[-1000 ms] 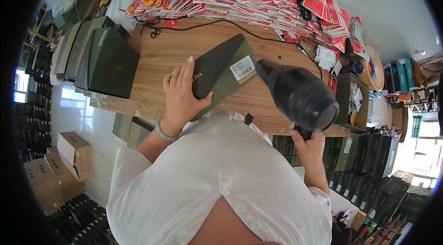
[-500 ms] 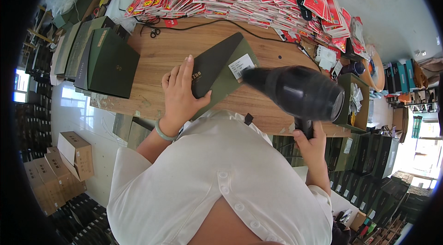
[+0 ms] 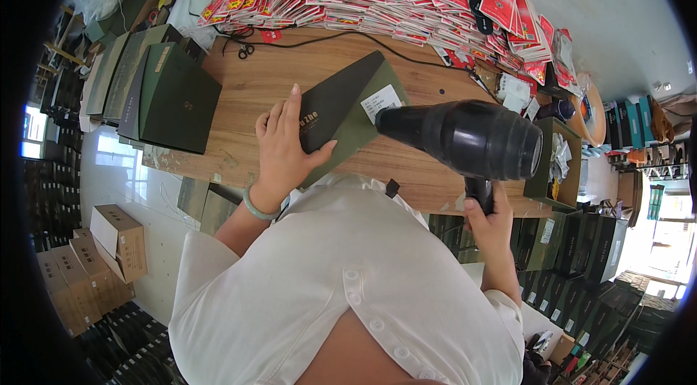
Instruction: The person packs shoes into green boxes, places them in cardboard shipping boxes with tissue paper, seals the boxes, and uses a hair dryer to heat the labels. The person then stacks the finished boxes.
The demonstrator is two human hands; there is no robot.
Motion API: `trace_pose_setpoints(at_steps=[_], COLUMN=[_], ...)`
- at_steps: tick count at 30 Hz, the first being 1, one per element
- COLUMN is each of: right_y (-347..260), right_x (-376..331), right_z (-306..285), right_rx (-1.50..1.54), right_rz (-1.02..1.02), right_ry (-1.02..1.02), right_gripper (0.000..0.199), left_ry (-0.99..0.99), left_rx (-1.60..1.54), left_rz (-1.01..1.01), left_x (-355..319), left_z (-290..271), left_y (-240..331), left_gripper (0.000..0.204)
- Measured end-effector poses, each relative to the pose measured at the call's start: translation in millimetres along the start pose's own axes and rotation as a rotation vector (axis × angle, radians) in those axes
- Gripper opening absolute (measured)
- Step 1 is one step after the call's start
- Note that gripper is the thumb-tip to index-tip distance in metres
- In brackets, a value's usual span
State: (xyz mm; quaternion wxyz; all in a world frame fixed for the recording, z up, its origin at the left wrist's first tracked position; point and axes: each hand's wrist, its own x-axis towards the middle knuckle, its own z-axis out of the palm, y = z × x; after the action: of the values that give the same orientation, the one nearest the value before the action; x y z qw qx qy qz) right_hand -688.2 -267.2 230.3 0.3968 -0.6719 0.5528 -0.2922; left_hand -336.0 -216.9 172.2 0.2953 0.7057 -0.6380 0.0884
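Note:
A dark green and black shoe box [image 3: 337, 111] lies on the wooden table in front of me, with a white printed label [image 3: 380, 103] on its green side. My left hand [image 3: 284, 142] rests on the box's left part, fingers stretched out and thumb spread. My right hand [image 3: 490, 216] is wrapped round the handle of a black hair dryer [image 3: 465, 137]. The dryer's nozzle points left, right at the label, and covers its lower right corner. Whether the nozzle touches the label, I cannot tell.
Stacks of red printed cards [image 3: 406, 4] line the table's back edge. A black cable [image 3: 330, 37] runs before them, near small black scissors [image 3: 245, 50]. Green boxes [image 3: 174, 98] stand at the left; an open green box [image 3: 555, 164] with plastic scraps stands at the right. Brown cartons [image 3: 120, 243] sit on the floor.
The hair dryer has shifted slightly, its nozzle a little further left over the label and its body more level. My left hand and the shoe box have hardly moved.

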Motion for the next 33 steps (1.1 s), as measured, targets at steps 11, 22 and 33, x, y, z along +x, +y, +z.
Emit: trace_pose_setpoints(at_steps=[11,22,33], right_y=[-2.9,-10.8,-6.5], right_x=[12.4,27.4,29.7], right_z=[8.1,17.0,19.5], right_rx=[-0.019,-0.070,-0.040], right_rz=[-0.122,-0.205,-0.113], right_ry=[-0.081,-0.046,-0.072], right_gripper=[0.058,0.059,0.057], left_ry=[0.026,0.039,0.044], left_rx=[-0.070,-0.104,-0.111], left_rz=[-0.023,-0.029,-0.037], left_x=[-2.1,-4.4,-4.6], left_z=[0.3,0.0,1.7], left_y=[-2.4,-2.2,-3.9], left_gripper=[0.088,0.084,0.083])
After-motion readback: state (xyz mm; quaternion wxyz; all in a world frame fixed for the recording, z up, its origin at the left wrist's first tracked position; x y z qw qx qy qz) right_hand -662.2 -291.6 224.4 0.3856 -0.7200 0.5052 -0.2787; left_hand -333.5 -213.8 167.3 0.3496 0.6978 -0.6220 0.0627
